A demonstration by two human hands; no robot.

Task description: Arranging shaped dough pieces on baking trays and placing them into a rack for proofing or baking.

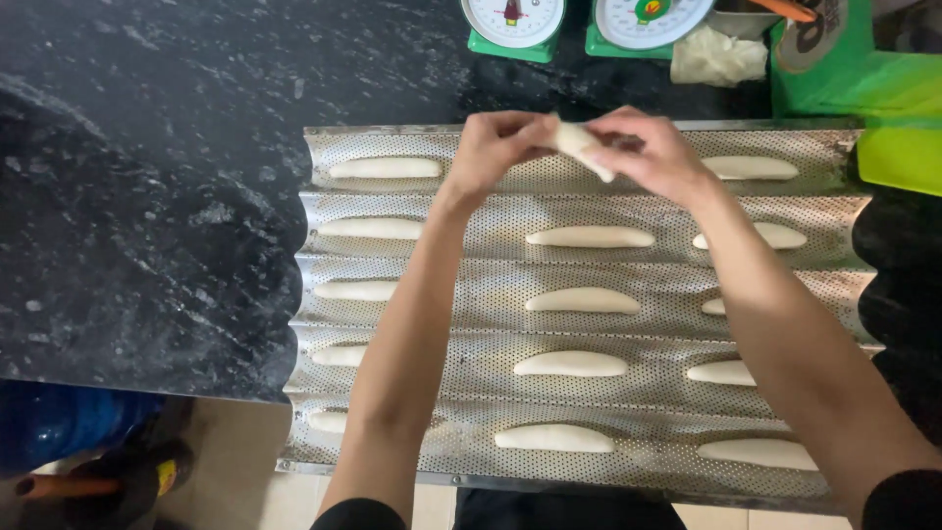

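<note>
Both my hands are held together over the far groove of a perforated, wavy metal baking tray (491, 265). Between them is a small piece of pale dough (579, 145), tilted and lifted above the tray. My left hand (494, 145) pinches its left end, my right hand (650, 147) grips its right end. Several long shaped dough pieces (589, 237) lie in the tray's grooves in three columns; my forearms hide parts of a few of them.
The tray rests on a dark speckled stone counter (147, 196), its near edge overhanging. Two green-based dial scales (512, 22) stand behind it, with a crumpled white bag (716, 57) and a green plastic container (863, 88) at the right. Blue and orange objects sit on the floor at lower left.
</note>
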